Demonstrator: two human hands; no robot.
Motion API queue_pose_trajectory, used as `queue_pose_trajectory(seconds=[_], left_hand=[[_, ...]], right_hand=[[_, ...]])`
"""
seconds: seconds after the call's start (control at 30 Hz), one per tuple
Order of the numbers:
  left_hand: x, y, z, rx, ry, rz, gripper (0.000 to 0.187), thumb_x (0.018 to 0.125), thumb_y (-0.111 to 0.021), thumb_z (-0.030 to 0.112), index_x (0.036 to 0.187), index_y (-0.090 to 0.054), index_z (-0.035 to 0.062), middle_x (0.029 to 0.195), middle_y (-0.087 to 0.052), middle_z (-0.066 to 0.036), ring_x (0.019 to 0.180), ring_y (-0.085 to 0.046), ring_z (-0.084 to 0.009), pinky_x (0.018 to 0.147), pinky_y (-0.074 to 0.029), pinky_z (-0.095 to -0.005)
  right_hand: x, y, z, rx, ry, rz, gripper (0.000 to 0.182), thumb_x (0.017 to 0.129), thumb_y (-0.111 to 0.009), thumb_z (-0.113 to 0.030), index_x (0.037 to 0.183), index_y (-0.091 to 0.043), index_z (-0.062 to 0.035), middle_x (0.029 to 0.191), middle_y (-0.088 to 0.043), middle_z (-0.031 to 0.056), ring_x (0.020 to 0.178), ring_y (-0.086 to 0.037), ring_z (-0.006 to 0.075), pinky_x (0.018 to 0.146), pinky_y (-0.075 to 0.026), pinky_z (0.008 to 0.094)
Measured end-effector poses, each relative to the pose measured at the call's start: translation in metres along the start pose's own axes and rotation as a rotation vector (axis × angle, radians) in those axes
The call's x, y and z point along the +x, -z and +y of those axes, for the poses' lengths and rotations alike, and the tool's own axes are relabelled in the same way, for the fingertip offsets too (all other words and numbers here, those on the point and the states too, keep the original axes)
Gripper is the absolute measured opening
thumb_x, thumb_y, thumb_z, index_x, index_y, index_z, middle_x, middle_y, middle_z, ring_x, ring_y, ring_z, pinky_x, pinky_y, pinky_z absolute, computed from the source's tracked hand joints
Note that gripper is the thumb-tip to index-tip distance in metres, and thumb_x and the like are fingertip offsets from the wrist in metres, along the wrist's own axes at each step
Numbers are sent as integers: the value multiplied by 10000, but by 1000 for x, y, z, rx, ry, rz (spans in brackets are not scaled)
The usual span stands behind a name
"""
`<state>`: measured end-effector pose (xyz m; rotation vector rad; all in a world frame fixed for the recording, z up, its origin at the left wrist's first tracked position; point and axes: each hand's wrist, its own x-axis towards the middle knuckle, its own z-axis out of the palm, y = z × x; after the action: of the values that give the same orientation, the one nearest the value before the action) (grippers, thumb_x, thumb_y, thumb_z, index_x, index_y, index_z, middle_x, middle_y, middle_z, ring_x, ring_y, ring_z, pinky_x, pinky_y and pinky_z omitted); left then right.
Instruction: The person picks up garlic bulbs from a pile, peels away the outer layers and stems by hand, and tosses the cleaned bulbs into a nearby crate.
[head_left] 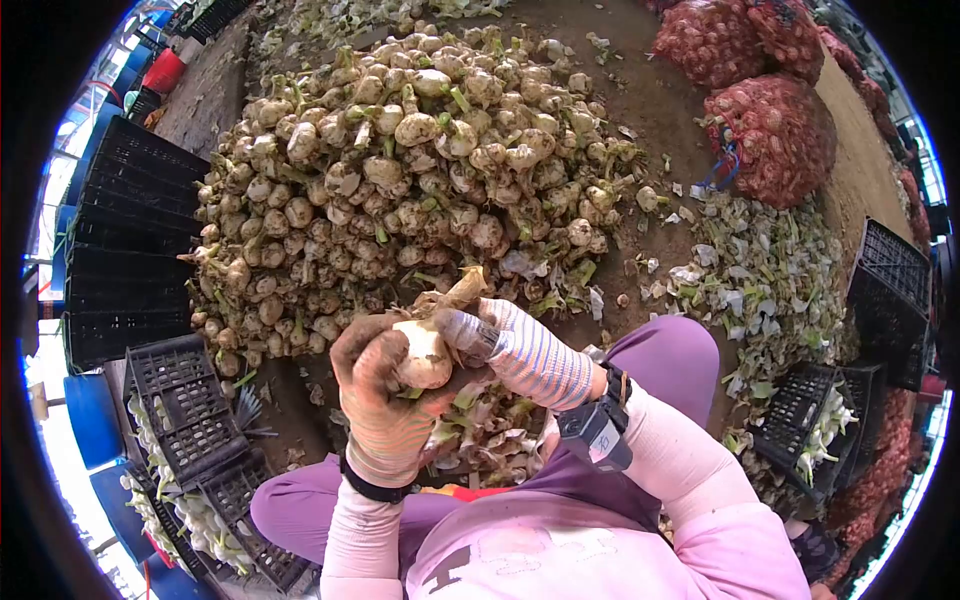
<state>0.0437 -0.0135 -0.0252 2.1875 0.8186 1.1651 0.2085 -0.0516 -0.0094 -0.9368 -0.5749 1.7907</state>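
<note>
A garlic bulb (425, 358), pale and smooth on its near side, is held up in front of my lap. My left hand (375, 385), in a soil-stained striped glove, is closed around its left side. My right hand (520, 345), also in a striped glove, closes on its upper right, with the thumb pressed near the top. Brown, papery outer skin (455, 295) sticks up between the hands. Some of the right fingers are hidden behind the bulb. Just beyond lies a large heap of soil-covered garlic bulbs (400, 190), several with short green stems.
Black plastic crates (180, 400) stand at the left, some holding white bulbs with stems. More crates (795, 410) are at the right. Full red net sacks (770, 140) lie at the back right. Loose peelings (765, 280) cover the ground to the right and below my hands.
</note>
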Motion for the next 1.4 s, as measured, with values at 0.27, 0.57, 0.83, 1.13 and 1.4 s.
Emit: queue_pose_trajectory(seconds=[0.27, 0.57, 0.83, 1.13, 1.4], left_hand=[[-10, 22, 44, -1189, 763, 44, 581, 695, -735, 66, 1181, -416, 58, 1047, -522, -61, 899, -550, -156, 791, -473, -278], [-27, 4, 51, -265, 343, 189, 648, 834, -604, 302, 1353, -284, 83, 1034, -510, -85, 841, -529, -150, 745, -458, -277], [-17, 36, 17, -1382, 1244, -225, 645, 844, -443, 533, 1224, -468, 13, 1154, -563, -140, 1008, -568, -269, 872, -462, -396], [-20, 0, 34, -799, 754, 74, 535, 873, -577, 256, 1310, -336, 61, 1078, -541, -101, 964, -557, -196, 820, -473, -321], [-8, 5, 19, -848, 717, 181, 396, 906, -513, 351, 1077, -547, -5, 944, -602, -81, 862, -588, -154, 767, -483, -273]], right_hand=[[-20, -3, 1, -256, 203, -232, 268, 904, -528, -211, 1040, -568, 16, 949, -604, 45, 879, -527, 86, 786, -443, 256], [-20, -17, 24, -149, 302, -90, 226, 877, -561, -117, 1072, -532, -6, 1008, -592, 38, 926, -544, 109, 838, -450, 279], [-21, -2, 5, -271, 180, -446, 267, 811, -573, -29, 1074, -574, 15, 968, -633, 41, 910, -541, 74, 829, -439, 253], [-11, -7, 25, -158, 140, -163, 286, 807, -576, -28, 1090, -570, 11, 973, -628, 28, 858, -565, 80, 770, -476, 254], [-10, 2, 21, 26, 1, -151, 228, 826, -544, -103, 1028, -586, -6, 861, -612, -9, 759, -551, 52, 677, -455, 213]])
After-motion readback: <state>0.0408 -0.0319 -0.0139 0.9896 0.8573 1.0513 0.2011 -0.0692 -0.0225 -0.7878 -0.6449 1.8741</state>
